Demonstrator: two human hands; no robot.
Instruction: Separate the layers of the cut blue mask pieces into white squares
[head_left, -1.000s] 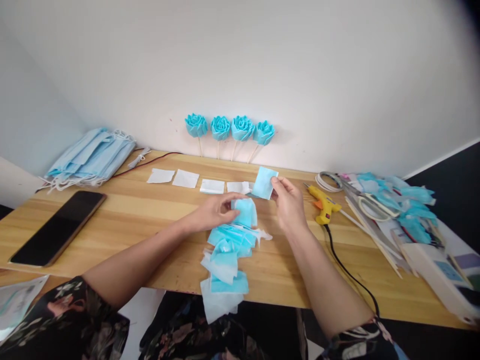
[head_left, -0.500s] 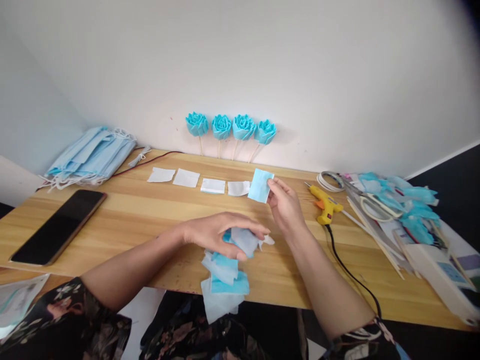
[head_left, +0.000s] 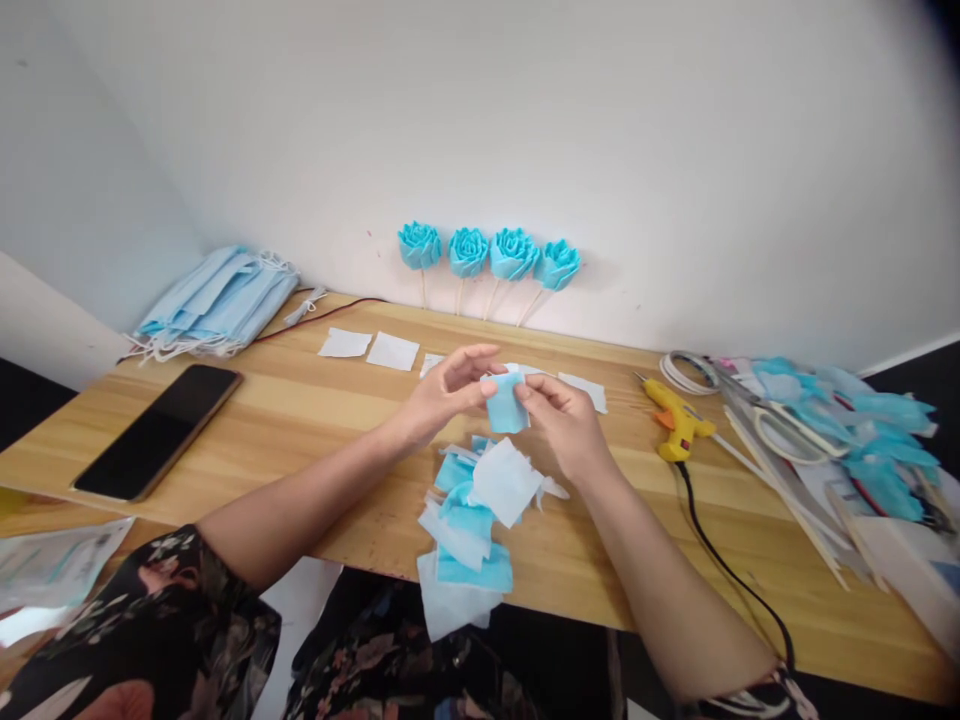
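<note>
My right hand [head_left: 564, 420] pinches a small blue piece of mask fabric [head_left: 507, 408] by its right edge. At the upper left corner of the same piece, my left hand [head_left: 450, 395] grips with thumb and fingers. Just below both hands lies a loose heap of white and blue fabric pieces [head_left: 508, 483], reaching over the table's front edge. Behind the hands runs a row of white pieces [head_left: 393, 351], partly covered by my left hand. One more white piece [head_left: 589, 391] lies behind my right hand.
Several blue fabric flowers [head_left: 514, 254] on sticks lean against the wall. Folded masks [head_left: 221, 300] and a phone [head_left: 159, 432] lie left. To the right are a yellow glue gun [head_left: 679, 420] with a black cord, scissors [head_left: 799, 435], a tape roll [head_left: 688, 374] and blue scraps [head_left: 885, 440].
My left hand has risen from the heap to the blue piece and now grips it too. The right hand has drawn the piece slightly lower. The whole view has shifted a little.
</note>
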